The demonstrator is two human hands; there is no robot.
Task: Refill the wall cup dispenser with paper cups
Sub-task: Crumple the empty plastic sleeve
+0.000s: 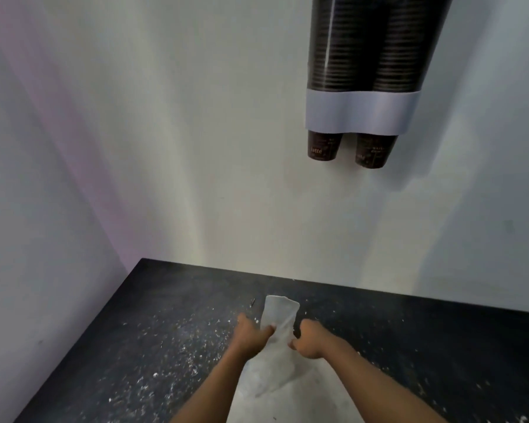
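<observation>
A pale wall (196,148) rises behind a black speckled table (135,346). Over it, left hand (251,332) and right hand (309,338) pinch a clear plastic sleeve (280,315) between curled fingers; far above them hangs the wall dispenser (361,109), with dark paper cups (322,146) poking out below.

A thin, translucent plastic sleeve (280,319) is looking crinkled and faintly glossy. The counter (153,331) is showing matt black, speckled white. The dispenser (361,109) is wearing a smooth matt band over dark ribbed paper cups (342,56).
</observation>
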